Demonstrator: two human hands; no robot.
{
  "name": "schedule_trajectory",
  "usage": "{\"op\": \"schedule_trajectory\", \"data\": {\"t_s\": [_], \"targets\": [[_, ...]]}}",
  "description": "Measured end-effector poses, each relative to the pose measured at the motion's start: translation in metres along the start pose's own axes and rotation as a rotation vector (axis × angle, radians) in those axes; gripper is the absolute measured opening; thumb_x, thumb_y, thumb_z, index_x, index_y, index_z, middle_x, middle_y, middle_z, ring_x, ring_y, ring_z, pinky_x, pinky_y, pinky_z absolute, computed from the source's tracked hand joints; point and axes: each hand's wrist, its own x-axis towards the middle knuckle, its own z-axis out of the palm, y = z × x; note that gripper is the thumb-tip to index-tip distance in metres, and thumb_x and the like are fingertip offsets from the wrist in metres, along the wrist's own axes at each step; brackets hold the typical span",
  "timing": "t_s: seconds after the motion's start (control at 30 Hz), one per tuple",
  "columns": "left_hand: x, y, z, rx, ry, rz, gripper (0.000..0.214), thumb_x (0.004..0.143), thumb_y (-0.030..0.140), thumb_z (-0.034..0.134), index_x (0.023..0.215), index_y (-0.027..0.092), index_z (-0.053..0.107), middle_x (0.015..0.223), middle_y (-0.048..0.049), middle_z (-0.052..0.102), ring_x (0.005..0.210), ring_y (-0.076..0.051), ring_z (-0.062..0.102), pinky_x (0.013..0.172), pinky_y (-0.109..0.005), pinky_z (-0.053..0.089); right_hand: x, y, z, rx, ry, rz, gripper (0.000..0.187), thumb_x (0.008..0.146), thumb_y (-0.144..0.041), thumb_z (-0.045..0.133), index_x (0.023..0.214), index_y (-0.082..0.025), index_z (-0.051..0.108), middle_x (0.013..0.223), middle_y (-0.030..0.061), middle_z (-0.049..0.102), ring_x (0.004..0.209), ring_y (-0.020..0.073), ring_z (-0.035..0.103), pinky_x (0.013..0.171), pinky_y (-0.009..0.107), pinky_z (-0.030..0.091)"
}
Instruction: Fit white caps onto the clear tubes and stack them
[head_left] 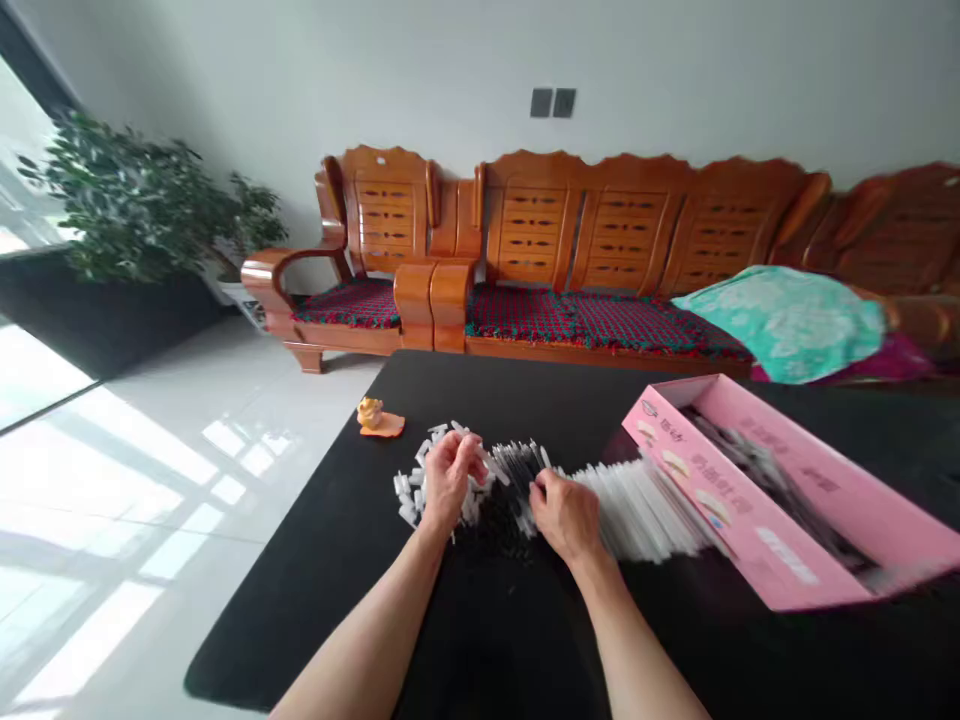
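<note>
My left hand (pixel 448 472) is over a loose pile of small white pen caps (pixel 411 492). Its thumb and fingers pinch a short whitish pen cap (pixel 493 467) that points right. Close by, my right hand (pixel 568 512) is closed, its fingertips round a thin pen refill (pixel 544 457) whose pale tip sticks up. Between the hands lies a row of dark pen refills (pixel 514 465), partly covered by my right fingers. To the right, a long row of whitish pen barrels (pixel 645 508) lies side by side, reaching the pink box.
An open pink cardboard box (pixel 739 510) with grey-black contents stands on the right of the black table (pixel 315 610). A small yellow figurine (pixel 370 411) sits on an orange piece at the far left edge. Behind is a wooden sofa (pixel 532 225) with a turquoise cloth (pixel 795 318).
</note>
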Motion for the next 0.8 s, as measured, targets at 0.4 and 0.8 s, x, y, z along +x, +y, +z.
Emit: {"op": "schedule_trajectory", "data": {"t_s": [0.4, 0.8], "targets": [[0.0, 0.007, -0.004, -0.098, -0.091, -0.096, 0.038, 0.086, 0.051, 0.058, 0.095, 0.014, 0.061, 0.063, -0.0008, 0.063, 0.044, -0.01, 0.056, 0.041, -0.02, 0.047, 0.001, 0.0, -0.009, 0.659, 0.13, 0.017, 0.021, 0.088, -0.035, 0.053, 0.079, -0.018, 0.062, 0.058, -0.0004, 0.059, 0.052, 0.0137, 0.052, 0.054, 0.024, 0.038], [-0.015, 0.01, 0.015, -0.138, -0.448, -0.327, 0.042, 0.081, 0.048, 0.066, 0.099, 0.01, 0.062, 0.055, -0.0003, 0.06, 0.043, -0.011, 0.055, 0.041, -0.02, 0.048, -0.002, -0.012, -0.01, 1.217, -0.196, 0.144, 0.026, 0.088, -0.041, 0.056, 0.079, -0.018, 0.06, 0.063, 0.0004, 0.062, 0.053, 0.0128, 0.051, 0.049, 0.022, 0.038]]}}
